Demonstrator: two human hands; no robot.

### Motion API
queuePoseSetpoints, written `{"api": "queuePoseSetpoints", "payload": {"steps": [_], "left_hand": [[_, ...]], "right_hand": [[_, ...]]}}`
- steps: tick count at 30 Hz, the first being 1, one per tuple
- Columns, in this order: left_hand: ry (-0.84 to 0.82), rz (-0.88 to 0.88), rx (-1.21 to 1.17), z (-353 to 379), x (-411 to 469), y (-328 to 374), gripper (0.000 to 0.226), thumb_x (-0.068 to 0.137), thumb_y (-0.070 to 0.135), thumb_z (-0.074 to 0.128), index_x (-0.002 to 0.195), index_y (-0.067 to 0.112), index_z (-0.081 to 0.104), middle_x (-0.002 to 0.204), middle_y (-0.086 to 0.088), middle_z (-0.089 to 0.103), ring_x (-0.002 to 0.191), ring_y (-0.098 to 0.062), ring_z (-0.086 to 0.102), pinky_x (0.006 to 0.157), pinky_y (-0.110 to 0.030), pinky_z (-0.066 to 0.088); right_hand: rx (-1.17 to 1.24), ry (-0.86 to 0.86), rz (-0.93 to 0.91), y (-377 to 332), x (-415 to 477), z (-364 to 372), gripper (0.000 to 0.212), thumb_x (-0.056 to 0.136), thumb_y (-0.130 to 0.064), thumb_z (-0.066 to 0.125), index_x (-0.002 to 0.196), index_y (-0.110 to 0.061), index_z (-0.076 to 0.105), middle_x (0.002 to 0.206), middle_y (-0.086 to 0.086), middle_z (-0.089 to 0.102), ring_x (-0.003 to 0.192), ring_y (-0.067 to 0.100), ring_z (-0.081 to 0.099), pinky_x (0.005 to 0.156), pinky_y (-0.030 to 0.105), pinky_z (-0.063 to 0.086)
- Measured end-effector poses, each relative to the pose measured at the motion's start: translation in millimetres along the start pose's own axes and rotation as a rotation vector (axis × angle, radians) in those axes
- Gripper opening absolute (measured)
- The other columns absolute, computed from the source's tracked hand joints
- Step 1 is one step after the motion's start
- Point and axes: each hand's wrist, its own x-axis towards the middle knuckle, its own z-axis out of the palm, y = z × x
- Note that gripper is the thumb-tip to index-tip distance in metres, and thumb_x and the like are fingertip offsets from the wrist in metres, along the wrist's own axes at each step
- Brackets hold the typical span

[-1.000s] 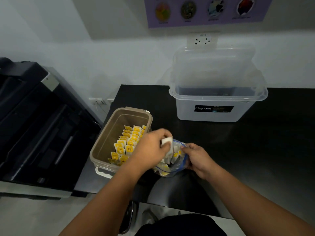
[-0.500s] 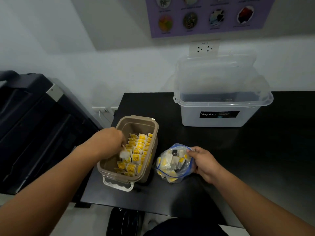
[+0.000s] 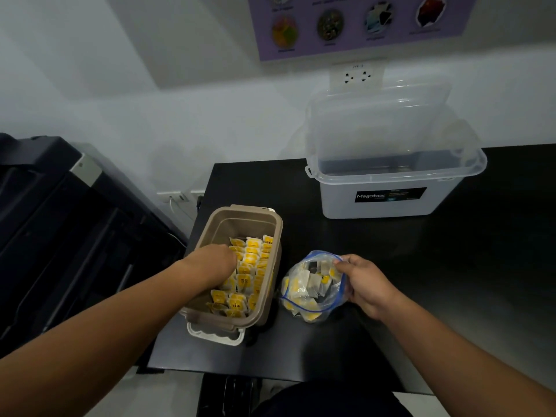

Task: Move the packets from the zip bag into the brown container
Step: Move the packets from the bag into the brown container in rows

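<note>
A brown container (image 3: 272,224) stands at the left end of the black table (image 3: 451,266), holding rows of yellow-and-white packets (image 3: 251,260). My left hand (image 3: 213,263) reaches down into it on the left side. Its fingers are buried among the packets, so whether they grip one is hidden. To the right of the container lies a clear zip bag (image 3: 310,293) with a blue seal and several packets inside. My right hand (image 3: 364,281) pinches the bag's open rim at its right side and holds the mouth up.
A clear Megabox tub (image 3: 376,203) stands at the back of the table, its lid (image 3: 379,115) leaning against the wall. A large black machine (image 3: 60,236) stands left of the table. The container's white latch (image 3: 215,335) hangs over the table's front edge.
My left hand carried a white packet out of the zip bag, over to the brown container and down among the rows. My right hand stayed on the bag's rim.
</note>
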Motion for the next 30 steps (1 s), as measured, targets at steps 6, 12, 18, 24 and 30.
{"api": "queuePoseSetpoints", "payload": {"steps": [6,12,18,24,30], "left_hand": [[-0.140,0.056,-0.049,8,14,1,0.013,0.085,0.004,0.064,0.081,0.016,0.064,0.096,-0.011,0.067,0.086,-0.027,0.063,0.087,-0.041,0.055],[-0.265,0.044,-0.175,8,14,2,0.029,0.088,-0.001,0.060,0.111,0.011,0.074,0.100,-0.011,0.071,0.054,-0.015,0.054,0.061,-0.030,0.052],[-0.366,0.019,-0.233,8,14,2,0.040,0.088,-0.005,0.050,0.121,0.005,0.070,0.082,-0.017,0.071,0.056,-0.027,0.063,0.069,-0.040,0.061],[-0.347,0.025,-0.269,-14,5,-7,0.049,0.092,-0.005,0.054,0.135,0.017,0.062,0.096,-0.009,0.070,0.072,-0.025,0.076,0.067,-0.033,0.064],[-0.018,-0.040,-0.428,-65,-24,-16,0.036,0.099,0.009,0.057,0.130,0.026,0.064,0.072,0.011,0.059,0.056,-0.005,0.060,0.056,-0.015,0.051]], "right_hand": [[0.005,0.012,0.014,-1,3,0,0.017,0.108,-0.018,0.053,0.116,-0.011,0.066,0.103,0.015,0.079,0.092,0.030,0.079,0.079,0.048,0.063],[0.012,0.003,0.016,1,6,-1,0.018,0.108,-0.018,0.052,0.117,-0.008,0.065,0.103,0.016,0.079,0.091,0.031,0.079,0.074,0.046,0.062],[0.005,-0.011,0.019,-1,7,-3,0.019,0.108,-0.018,0.052,0.119,-0.009,0.064,0.103,0.016,0.079,0.093,0.032,0.079,0.080,0.050,0.063],[-0.018,-0.028,0.004,-3,6,-3,0.020,0.108,-0.020,0.052,0.119,-0.009,0.064,0.103,0.016,0.079,0.093,0.033,0.079,0.079,0.050,0.063],[0.000,-0.055,0.012,-3,5,-5,0.020,0.107,-0.020,0.053,0.119,-0.009,0.065,0.103,0.014,0.080,0.093,0.031,0.079,0.075,0.046,0.062]]}}
